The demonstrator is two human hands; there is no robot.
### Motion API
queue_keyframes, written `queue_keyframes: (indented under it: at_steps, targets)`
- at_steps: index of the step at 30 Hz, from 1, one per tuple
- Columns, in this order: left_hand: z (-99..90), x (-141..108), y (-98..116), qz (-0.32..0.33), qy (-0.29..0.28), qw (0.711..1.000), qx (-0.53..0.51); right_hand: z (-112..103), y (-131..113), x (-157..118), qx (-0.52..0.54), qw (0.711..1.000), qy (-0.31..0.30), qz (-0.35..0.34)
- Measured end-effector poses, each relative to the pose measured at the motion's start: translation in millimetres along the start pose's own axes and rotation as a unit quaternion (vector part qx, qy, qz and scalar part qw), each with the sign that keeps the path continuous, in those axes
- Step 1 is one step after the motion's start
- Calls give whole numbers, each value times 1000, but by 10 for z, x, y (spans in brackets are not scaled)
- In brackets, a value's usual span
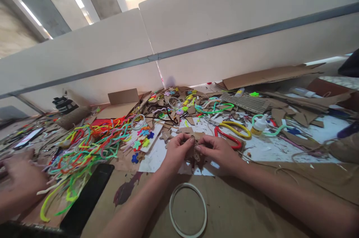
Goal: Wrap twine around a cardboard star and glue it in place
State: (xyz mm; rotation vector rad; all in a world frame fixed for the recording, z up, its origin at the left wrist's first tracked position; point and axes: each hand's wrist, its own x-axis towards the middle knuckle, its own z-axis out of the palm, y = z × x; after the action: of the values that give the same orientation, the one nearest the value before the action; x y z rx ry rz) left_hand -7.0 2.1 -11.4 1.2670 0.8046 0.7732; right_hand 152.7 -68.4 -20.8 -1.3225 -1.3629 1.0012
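My left hand and my right hand meet at the middle of the table, fingers closed in a pinch. Between them is a small brown craft piece that looks like coiled twine; the fingers hide part of it. Just behind the hands lie brown cardboard scraps. Scissors with red and yellow handles rest open beyond my right hand. Nearer to me, a white ring lies flat on the cardboard sheet below my wrists.
Colourful pipe cleaners are heaped at left, beside a black phone. Another person's hand reaches in at far left. Small flowers sit near the pile. A glue bottle stands at right. Cardboard strips lean along the white wall.
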Motion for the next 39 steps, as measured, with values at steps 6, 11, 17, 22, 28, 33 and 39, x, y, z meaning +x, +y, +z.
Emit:
queue_keyframes:
  at_steps: [6, 11, 17, 22, 28, 33, 39]
  targets:
    - [-2, 43, -37, 35, 1, 999, 26, -54, -14, 26, 40, 998, 51, 19]
    - [-61, -60, 123, 252, 23, 928, 273, -114, 11, 66, 68, 993, 94, 28]
    - [8, -151, 127, 300, -43, 888, 345, -159, -24, 79, 89, 990, 106, 11]
    - [39, -80, 63, 157, -26, 965, 210, -132, -72, 36, 138, 989, 54, -1]
    - [63, -38, 67, -16, -12, 996, -81, -144, -22, 67, 66, 990, 125, 16]
    - [102, -81, 61, -36, -28, 994, -95, -139, -46, 87, 89, 989, 115, 27]
    - [88, -85, 52, -23, -31, 997, -74, -158, -114, 74, 53, 994, 92, 10]
